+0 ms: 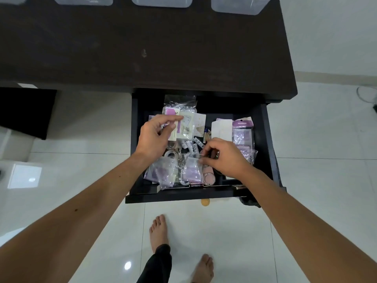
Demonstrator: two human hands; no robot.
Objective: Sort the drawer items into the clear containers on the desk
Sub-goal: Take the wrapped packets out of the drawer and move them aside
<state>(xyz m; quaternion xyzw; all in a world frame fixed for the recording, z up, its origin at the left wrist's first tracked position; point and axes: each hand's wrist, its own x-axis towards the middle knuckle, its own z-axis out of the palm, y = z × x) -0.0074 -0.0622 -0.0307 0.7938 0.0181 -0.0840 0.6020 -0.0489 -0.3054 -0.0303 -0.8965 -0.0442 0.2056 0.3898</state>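
Note:
The dark drawer point(265, 139) stands pulled out, full of purple-and-clear plastic packets, white batteries point(191, 147), tape rolls and a pink round item point(208, 176). My left hand point(155, 137) pinches a stack of carded packets point(183, 125) between thumb and fingers over the drawer's left half. My right hand point(222, 158) pinches the top edge of a small clear purple packet point(191, 170) near the drawer's front. Three clear containers point(161, 2) line the far edge of the desk point(142, 48).
More purple packets point(242, 133) and a white card point(221, 128) lie in the drawer's right half. An Eveready battery point(195, 186) lies along the front wall. A yellow ball point(205, 202) sits on the white tiled floor below; my bare feet stand there.

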